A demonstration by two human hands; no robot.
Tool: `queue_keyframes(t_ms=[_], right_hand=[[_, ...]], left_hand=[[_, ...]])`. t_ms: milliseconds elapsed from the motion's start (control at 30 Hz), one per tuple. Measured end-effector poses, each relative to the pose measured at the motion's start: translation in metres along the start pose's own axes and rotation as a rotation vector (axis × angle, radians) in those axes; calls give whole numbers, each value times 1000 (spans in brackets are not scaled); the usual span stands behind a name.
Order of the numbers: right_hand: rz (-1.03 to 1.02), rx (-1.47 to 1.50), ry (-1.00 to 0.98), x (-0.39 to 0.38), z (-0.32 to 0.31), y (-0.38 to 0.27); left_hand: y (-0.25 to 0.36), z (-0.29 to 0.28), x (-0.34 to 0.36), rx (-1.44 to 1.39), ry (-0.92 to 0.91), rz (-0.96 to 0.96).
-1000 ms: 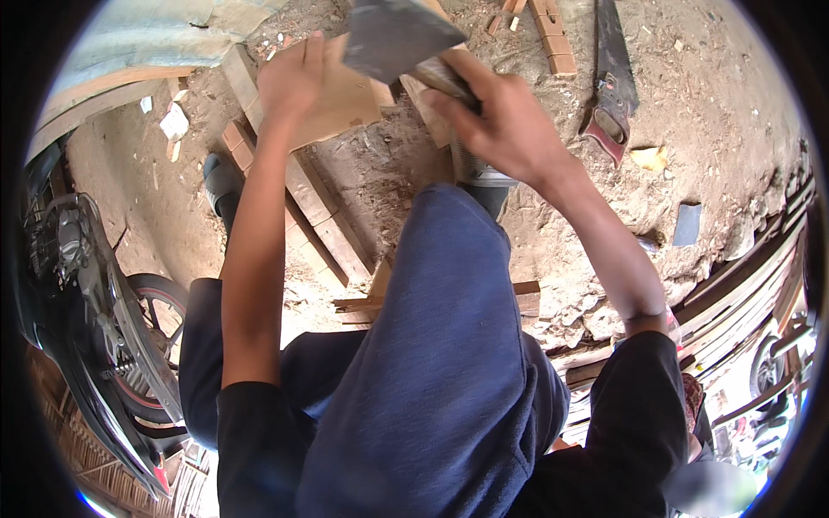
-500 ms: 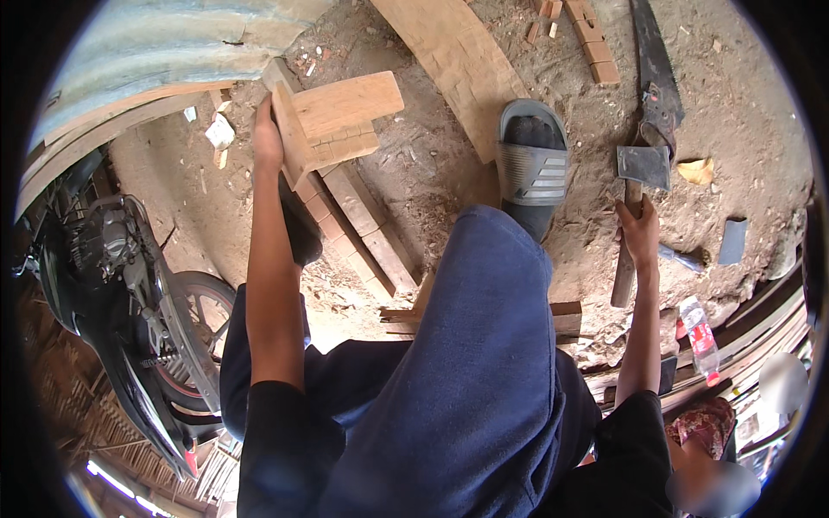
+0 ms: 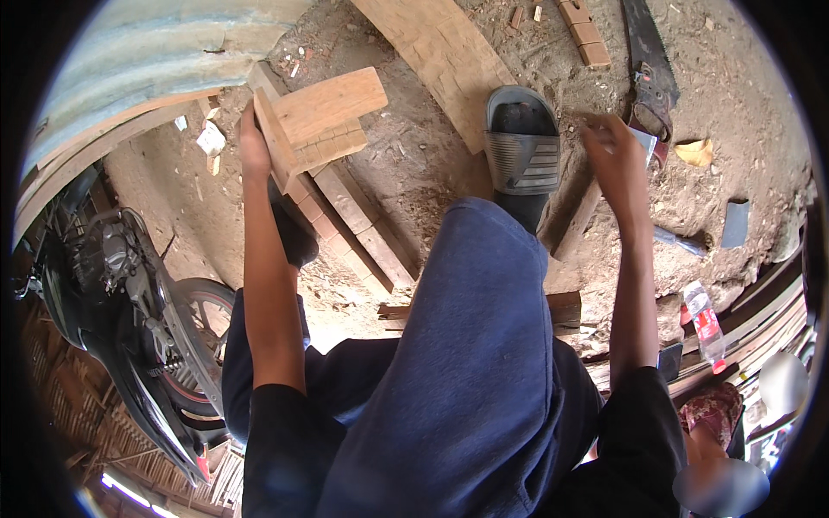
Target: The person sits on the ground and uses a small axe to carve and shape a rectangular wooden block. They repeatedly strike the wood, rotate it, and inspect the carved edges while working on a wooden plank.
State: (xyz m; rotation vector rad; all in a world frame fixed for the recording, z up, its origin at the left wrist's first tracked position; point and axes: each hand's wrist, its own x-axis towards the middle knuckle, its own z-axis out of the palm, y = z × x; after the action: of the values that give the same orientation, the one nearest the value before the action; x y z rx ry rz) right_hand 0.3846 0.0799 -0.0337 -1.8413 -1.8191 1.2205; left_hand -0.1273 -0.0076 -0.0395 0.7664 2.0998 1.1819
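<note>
My left hand is closed on the outer face of an upright wooden plank. That plank stands against a wider wooden board and a notched wood block, over long scored timber strips. My right hand is raised over the ground beside my sandalled foot, its fingers apart and slightly curled, with nothing visible in it. Below it lies a hatchet, wooden handle slanting toward my foot. Its metal head is mostly hidden behind my hand.
A handsaw lies at the far right, near a dry leaf and a chisel-like tool. A long plank lies ahead. A motorcycle stands at left, a plastic bottle lies at right. Another person is at lower right.
My right hand has released the hatchet handle and moved up and left. The hatchet has shifted left and now lies tilted on the ground. My left hand keeps its hold on the plank.
</note>
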Motion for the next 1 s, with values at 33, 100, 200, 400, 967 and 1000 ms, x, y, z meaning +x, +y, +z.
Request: queue_keyframes(t_ms=[33,100,200,400,967,1000], right_hand=[[-66,59,-5,3,11,-26],[-409,108,-154,12,43,-75],[-697,37,-316,27,119,-128],[-789,-179,-513,91,196,-146],[-823,76,-565,114,205,-125],[-827,56,-562,112,206,-125]], left_hand=[[0,-1,-2,48,-18,40],[-1,-4,-3,45,7,5],[-14,-13,4,299,103,171],[41,61,-23,664,64,171],[-22,11,-101,577,-411,-39],[-24,19,-108,533,-405,-54]])
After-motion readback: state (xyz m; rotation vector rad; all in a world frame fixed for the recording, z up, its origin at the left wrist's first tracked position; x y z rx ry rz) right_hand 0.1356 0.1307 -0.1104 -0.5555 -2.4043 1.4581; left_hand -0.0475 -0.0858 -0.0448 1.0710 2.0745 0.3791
